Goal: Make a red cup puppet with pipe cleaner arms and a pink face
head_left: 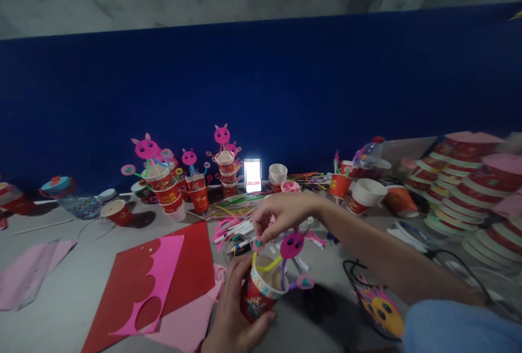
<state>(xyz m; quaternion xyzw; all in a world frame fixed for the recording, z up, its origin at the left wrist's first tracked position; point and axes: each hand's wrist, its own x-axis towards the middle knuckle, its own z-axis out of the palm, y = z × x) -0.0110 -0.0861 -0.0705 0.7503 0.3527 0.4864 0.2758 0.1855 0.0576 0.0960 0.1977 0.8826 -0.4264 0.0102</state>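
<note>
My left hand is wrapped around a red paper cup with a patterned rim, held tilted near the front of the table. Yellow and purple pipe cleaners rise from the cup. A magenta paper face with ears tops one of them, and a pink paper disc sticks out at the right. Reaching over from the right, my right hand pinches a small pink paper disc with a teal heart at the end of the yellow pipe cleaner.
Finished cup figures stand at the back left. Markers and loose pipe cleaners lie mid-table. Red card and cut pink paper are at left. Black scissors lie beside the cup. Stacked cups fill the right; a lit phone stands behind.
</note>
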